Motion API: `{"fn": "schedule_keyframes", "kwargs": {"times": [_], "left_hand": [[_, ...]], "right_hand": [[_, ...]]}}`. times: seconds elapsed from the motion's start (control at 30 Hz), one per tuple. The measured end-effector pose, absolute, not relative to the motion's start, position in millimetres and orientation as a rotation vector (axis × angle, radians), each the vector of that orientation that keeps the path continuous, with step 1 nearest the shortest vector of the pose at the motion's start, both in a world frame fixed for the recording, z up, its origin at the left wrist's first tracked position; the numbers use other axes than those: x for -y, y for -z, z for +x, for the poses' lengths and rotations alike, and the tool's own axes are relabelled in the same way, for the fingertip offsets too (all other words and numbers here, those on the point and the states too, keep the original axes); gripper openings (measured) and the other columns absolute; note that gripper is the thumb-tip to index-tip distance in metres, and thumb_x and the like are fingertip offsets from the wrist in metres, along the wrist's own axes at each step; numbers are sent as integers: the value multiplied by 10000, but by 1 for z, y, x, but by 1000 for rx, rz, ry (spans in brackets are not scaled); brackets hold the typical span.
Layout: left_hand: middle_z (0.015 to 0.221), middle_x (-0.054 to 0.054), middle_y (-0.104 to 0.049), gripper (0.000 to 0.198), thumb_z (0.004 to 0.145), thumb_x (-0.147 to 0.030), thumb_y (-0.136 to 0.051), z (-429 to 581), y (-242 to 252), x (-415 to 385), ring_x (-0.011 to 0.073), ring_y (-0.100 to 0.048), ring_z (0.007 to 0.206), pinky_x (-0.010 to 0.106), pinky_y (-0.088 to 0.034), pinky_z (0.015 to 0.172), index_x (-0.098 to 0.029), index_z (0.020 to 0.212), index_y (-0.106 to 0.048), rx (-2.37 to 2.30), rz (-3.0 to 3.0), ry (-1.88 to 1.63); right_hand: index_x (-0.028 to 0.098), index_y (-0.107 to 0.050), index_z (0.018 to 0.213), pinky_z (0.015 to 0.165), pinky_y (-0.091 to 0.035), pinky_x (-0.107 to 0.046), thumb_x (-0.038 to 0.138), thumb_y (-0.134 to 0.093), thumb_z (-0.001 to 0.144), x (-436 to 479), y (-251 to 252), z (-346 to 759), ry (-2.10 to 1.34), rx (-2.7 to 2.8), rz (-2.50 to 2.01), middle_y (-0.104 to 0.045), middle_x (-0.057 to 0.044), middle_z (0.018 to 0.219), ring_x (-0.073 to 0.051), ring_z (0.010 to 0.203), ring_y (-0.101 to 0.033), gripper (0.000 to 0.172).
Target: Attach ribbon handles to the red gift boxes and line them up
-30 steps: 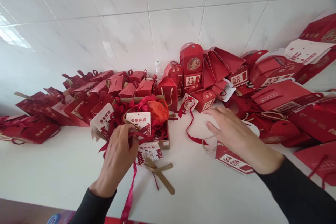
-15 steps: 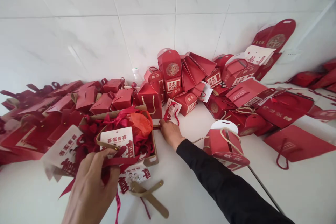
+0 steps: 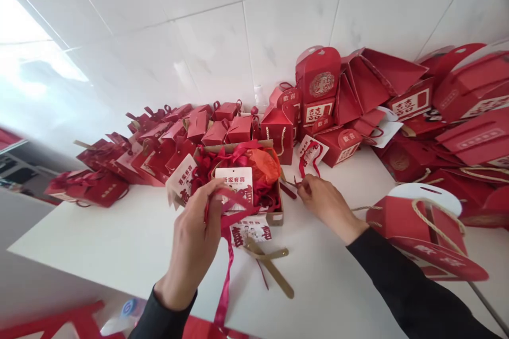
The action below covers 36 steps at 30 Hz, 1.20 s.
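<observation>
My left hand [image 3: 199, 230] is closed on a red ribbon [image 3: 240, 217], whose tail hangs down past the table's front edge. Just behind it is a cardboard box [image 3: 274, 217] filled with red ribbons and an orange-red bundle [image 3: 263, 167]. A printed white card [image 3: 238, 177] stands against the contents. My right hand [image 3: 324, 201] is at the box's right side, fingertips pinched around a thin brownish piece too small to name. A dark red strip [image 3: 288, 191] lies by those fingertips. In front of the box are another printed card [image 3: 251, 232] and crossed tan straps [image 3: 274, 270].
Red gift boxes [image 3: 217, 132] stand in rows behind and left; more boxes [image 3: 401, 153] are piled right. A box with rope handles [image 3: 421, 228] sits near my right forearm. White tiles [image 3: 290, 26] back the table [image 3: 131, 238]. A bottle [image 3: 133, 307] is below the front edge.
The view has swung left, bringing the table's left end into sight. My right hand has drawn back slightly from the box's side. The tan strap near my left fingers no longer shows there.
</observation>
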<state>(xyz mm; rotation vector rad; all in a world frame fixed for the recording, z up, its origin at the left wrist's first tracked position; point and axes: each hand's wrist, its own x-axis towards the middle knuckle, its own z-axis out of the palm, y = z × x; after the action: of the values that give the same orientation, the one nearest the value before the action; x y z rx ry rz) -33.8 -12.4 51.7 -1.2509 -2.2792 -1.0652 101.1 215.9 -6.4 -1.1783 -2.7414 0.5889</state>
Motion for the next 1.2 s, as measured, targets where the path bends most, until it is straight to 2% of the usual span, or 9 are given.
{"fn": "schedule_keyframes", "kwargs": {"times": [0.1, 0.27, 0.47, 0.57, 0.7, 0.8, 0.97, 1.07, 1.2], "left_hand": [[1070, 32, -785, 174, 1018, -317, -532, -26, -50, 7, 200, -759, 966, 290, -587, 754, -237, 1165, -581, 2331, -1223, 1179], [928, -2, -763, 83, 982, -249, -591, -24, -54, 0, 169, -720, 835, 277, -556, 758, -237, 984, -673, 2243, -1293, 995], [933, 31, -689, 106, 966, -181, -610, -22, -61, -13, 158, -663, 868, 273, -526, 792, -183, 967, -716, 2095, -1319, 961], [916, 39, -647, 133, 962, -168, -613, -20, -58, -26, 163, -635, 850, 287, -519, 777, -168, 1001, -741, 2050, -1393, 1007], [880, 46, -671, 174, 974, -148, -590, -19, -50, -42, 197, -608, 842, 358, -497, 800, -167, 1022, -756, 2062, -1575, 858], [942, 64, -699, 249, 978, -117, -566, -11, -49, -41, 215, -596, 877, 395, -488, 835, -156, 1163, -728, 2057, -1597, 780], [991, 45, -698, 281, 961, -45, -541, 19, -41, -5, 181, -611, 916, 331, -521, 830, -185, 1157, -686, 2030, -1774, 1011], [1026, 70, -686, 367, 933, 23, -467, 31, -20, 22, 212, -609, 925, 358, -544, 814, -158, 1196, -649, 2130, -2168, 664], [1198, 133, -649, 638, 783, 166, -364, 27, 12, 41, 322, -549, 1213, 454, -531, 934, -94, 1325, -576, 2133, -2107, 174]], "right_hand": [[164, -655, 1001, 663, -428, -303, 139, -566, 1038, -213, 7, 112, -607, 2706, -1193, -737, -99, 932, -275, 878, -713, 100], [186, -656, 991, 674, -432, -291, 139, -569, 1039, -213, 9, 127, -649, 2640, -1230, -748, -74, 953, -266, 901, -715, 110], [138, -632, 1229, 783, -523, -336, 204, -568, 1091, -210, 13, 127, -696, 2635, -1254, -738, -76, 999, -251, 940, -711, 165], [135, -617, 1273, 828, -563, -379, 208, -592, 1089, -205, 13, 119, -687, 2661, -1258, -722, -59, 1005, -241, 929, -709, 200], [146, -654, 1198, 878, -580, -411, 203, -636, 1068, -197, 15, 108, -644, 2735, -1187, -699, -55, 1061, -238, 972, -694, 143], [140, -674, 1132, 885, -580, -417, 189, -645, 1059, -196, 20, 105, -612, 2778, -1154, -685, -67, 1100, -247, 1014, -677, 93], [136, -677, 1051, 834, -551, -378, 137, -601, 1051, -197, 24, 116, -631, 2759, -1164, -690, -71, 1049, -244, 968, -676, 76], [152, -668, 1000, 753, -493, -342, 100, -611, 1002, -194, 23, 130, -653, 2717, -1171, -690, -98, 1032, -272, 964, -675, 77], [201, -621, 947, 647, -410, -323, 130, -614, 963, -184, 24, 153, -729, 2644, -1153, -698, -64, 949, -269, 868, -681, 73]]}}
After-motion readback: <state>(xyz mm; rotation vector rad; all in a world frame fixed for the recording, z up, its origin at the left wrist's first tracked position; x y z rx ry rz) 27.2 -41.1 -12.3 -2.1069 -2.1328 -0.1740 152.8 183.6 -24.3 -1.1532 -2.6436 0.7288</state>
